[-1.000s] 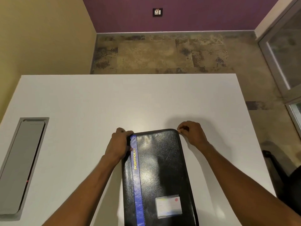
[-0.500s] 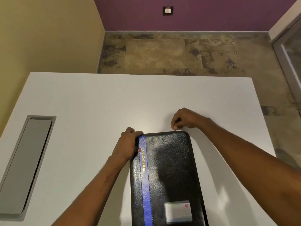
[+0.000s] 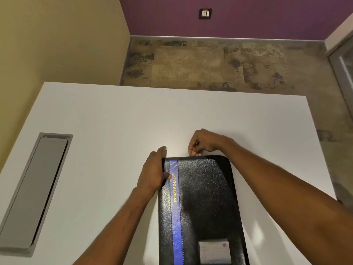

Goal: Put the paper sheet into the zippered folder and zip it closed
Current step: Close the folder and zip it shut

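A black zippered folder (image 3: 206,197) with a blue stripe and gold "PORTFOLIO" lettering lies closed on the white table (image 3: 114,131), long side running away from me. My left hand (image 3: 154,171) clamps its far left corner, thumb on the cover. My right hand (image 3: 200,143) is at the far edge near the middle, fingertips pinched together at the zip line; the zip pull itself is hidden by the fingers. No paper sheet is in sight. A small card sits in a clear pocket (image 3: 214,251) on the cover.
A grey recessed cable hatch (image 3: 34,190) is set in the table at the left. Beyond the table's far edge lies patterned carpet (image 3: 200,64), with a purple wall, a socket (image 3: 205,13) and a glass door frame (image 3: 342,64) at the right.
My right hand has slid leftward along the folder's far edge, from the far right corner toward the middle. The left hand keeps its hold on the far left corner.
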`<state>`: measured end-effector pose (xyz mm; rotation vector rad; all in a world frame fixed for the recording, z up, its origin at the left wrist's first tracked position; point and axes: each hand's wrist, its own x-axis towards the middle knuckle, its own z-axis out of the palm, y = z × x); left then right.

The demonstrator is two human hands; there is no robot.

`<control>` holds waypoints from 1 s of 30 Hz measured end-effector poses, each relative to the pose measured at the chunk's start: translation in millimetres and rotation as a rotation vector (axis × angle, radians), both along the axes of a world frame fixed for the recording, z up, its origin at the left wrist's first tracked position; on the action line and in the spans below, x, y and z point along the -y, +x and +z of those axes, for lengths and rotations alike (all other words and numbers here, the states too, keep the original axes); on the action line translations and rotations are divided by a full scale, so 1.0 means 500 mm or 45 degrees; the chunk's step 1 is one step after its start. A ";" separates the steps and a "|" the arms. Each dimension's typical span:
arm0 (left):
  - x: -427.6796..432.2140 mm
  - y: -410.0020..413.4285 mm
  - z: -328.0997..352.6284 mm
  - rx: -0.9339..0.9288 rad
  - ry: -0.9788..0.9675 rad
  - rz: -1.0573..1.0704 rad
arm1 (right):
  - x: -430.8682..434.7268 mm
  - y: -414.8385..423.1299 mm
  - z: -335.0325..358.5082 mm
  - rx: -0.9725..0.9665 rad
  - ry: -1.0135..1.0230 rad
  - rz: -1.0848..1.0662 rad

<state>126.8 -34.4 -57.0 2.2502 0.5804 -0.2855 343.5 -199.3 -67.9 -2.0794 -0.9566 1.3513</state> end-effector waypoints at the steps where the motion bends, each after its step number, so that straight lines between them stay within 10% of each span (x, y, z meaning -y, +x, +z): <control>1: -0.001 -0.002 -0.001 0.009 -0.004 0.001 | -0.004 -0.002 0.001 -0.008 -0.004 -0.001; 30: -0.002 -0.011 0.002 0.017 -0.053 0.274 | -0.087 -0.046 0.005 0.420 -0.696 -0.385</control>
